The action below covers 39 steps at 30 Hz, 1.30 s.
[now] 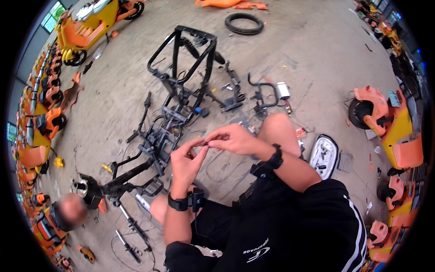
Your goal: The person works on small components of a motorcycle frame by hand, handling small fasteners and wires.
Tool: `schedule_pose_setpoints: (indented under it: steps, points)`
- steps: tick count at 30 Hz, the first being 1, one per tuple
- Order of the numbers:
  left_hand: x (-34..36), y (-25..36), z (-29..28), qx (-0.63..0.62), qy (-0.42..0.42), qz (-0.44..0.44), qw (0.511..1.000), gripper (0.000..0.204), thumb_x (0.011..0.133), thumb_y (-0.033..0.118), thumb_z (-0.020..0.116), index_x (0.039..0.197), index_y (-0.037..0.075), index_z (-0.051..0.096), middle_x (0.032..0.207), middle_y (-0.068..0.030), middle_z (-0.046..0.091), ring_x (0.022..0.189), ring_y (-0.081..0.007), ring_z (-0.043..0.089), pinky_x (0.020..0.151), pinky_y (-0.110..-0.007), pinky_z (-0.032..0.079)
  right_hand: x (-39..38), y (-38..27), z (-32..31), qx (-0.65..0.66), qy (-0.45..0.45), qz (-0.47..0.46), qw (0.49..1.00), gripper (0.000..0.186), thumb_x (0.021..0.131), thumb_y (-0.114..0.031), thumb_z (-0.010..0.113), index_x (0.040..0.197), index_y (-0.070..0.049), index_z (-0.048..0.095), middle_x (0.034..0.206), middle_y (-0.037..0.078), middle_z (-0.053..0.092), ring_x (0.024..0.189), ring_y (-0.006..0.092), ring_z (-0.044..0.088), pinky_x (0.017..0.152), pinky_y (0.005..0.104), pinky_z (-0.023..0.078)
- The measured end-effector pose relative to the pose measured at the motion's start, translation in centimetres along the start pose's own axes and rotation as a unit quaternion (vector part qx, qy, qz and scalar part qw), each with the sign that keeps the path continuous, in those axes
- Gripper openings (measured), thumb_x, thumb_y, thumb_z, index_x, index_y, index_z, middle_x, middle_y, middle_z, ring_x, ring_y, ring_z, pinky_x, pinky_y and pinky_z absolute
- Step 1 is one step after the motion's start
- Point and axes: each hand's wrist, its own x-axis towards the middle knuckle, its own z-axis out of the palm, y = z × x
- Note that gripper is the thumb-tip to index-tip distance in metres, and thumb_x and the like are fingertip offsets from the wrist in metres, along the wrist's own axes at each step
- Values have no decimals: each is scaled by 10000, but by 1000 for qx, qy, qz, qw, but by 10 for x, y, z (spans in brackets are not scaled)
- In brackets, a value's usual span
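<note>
My left hand (185,162) and my right hand (234,138) meet in front of me, raised above the floor between my knees. The fingertips of both pinch at one spot, where a tiny dark piece shows. It is too small to name. Just beyond the hands a stripped black scooter frame (131,171) lies on the concrete, with loose cables and brackets around its middle. Its tall rear part (211,54) stands up farther off. Neither hand touches the frame.
A white tray-like part with a black rim (324,156) lies right of my knee. Farther off are a bent black bracket (275,93), a silver box (283,90) and a tyre (244,24). Fork tubes (133,223) lie at left. Orange-yellow scooters (385,113) line both sides.
</note>
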Motion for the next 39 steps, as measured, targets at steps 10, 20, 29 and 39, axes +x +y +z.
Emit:
schedule_pose_setpoints:
  steps: [10, 20, 29, 39]
  points:
    - [-4, -4, -14, -106, 43, -47, 992, 188, 869, -39, 669, 1058, -39, 670, 925, -77, 716, 797, -71, 630, 692, -185, 479, 5, -2, -15, -170, 57, -46, 983, 198, 867, -167, 723, 1020, -41, 730, 800, 35, 677, 636, 68, 537, 579, 234, 447]
    - [16, -22, -76, -288, 358, -56, 886, 185, 933, 70, 616, 1096, -15, 631, 934, -86, 689, 485, -18, 378, 414, -190, 269, -17, -82, -66, -191, 107, -45, 975, 178, 893, -179, 717, 983, -27, 734, 750, -24, 668, 637, 17, 512, 558, 209, 410]
    - [11, -29, -101, -307, 454, -41, 836, 218, 946, 86, 605, 1142, -9, 593, 915, -70, 679, 460, -23, 329, 394, -205, 250, -69, -171, -123, -229, 181, -83, 953, 214, 918, -211, 695, 1043, -40, 725, 777, -54, 618, 618, 5, 446, 520, 199, 335]
    - [13, -59, -110, -295, 409, -17, 863, 320, 948, 101, 621, 1250, 3, 574, 1044, -84, 695, 475, 2, 328, 405, -182, 240, -144, -229, -191, -268, 199, -68, 940, 256, 947, -226, 658, 1096, -19, 679, 708, -56, 514, 601, 40, 446, 533, 219, 363]
